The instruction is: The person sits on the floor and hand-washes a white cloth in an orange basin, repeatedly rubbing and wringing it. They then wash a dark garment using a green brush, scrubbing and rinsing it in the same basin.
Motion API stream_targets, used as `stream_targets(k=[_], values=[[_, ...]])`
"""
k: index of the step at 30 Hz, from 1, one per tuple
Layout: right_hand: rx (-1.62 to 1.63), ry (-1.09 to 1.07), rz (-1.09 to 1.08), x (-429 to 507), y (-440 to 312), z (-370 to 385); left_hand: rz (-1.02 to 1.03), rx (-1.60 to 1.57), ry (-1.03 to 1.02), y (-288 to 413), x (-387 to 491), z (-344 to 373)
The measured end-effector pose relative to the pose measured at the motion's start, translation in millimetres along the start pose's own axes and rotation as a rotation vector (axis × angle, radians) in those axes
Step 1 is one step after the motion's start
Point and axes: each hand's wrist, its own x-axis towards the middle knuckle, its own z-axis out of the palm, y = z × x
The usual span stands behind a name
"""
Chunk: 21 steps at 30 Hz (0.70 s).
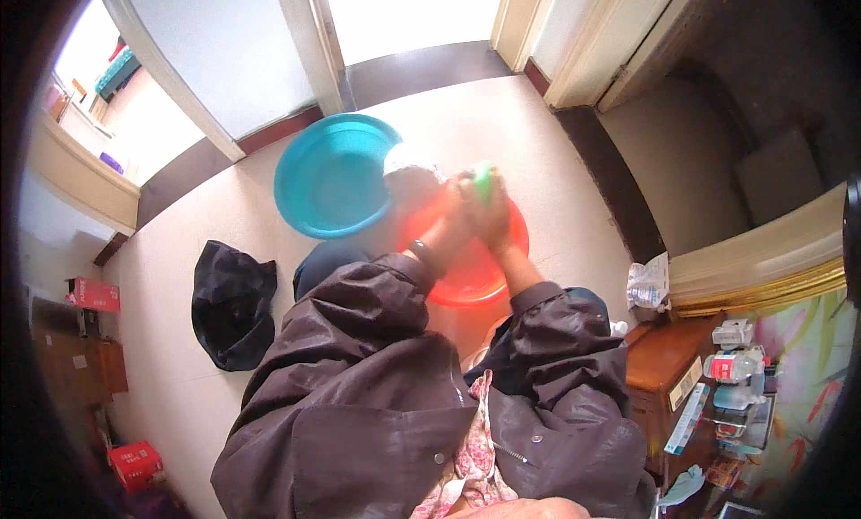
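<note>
My left hand (457, 213) and my right hand (494, 213) are close together above a red plastic basin (471, 280). A bright green object (483, 181), blurred, is at the fingers of my right hand; its kind cannot be told. My left hand's fingers are partly hidden and blurred. A whitish bundle (410, 173), seemingly cloth, lies at the rim of a teal plastic basin (336, 183), beside my left hand. The teal basin stands on the floor, left of the red one.
A black cloth or bag (232, 307) lies on the pale floor at left. At right stands a wooden cabinet (662, 364) with a plastic bottle (730, 366) and small items. Red boxes (136, 464) are at lower left. Doorways open beyond the basins.
</note>
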Motion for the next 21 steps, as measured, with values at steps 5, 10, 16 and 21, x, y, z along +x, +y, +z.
stream_targets(k=[5, 10, 16, 21], values=[[0.094, -0.018, 0.495, 4.8, -19.8, 2.5, 0.115, 0.423, -0.112, -7.9, 14.9, -33.7], [0.657, -0.026, 0.849, 15.9, -5.6, -11.4, 0.255, 0.697, 0.038, -19.4, 31.7, -58.6], [0.059, 0.159, 0.236, -8.2, -17.2, 5.2, -0.047, 0.442, 0.021, -2.0, 7.0, -16.0], [1.034, 0.006, 1.042, 17.3, 10.6, -16.3, -0.103, 0.519, 0.142, -26.8, -11.9, 6.2]])
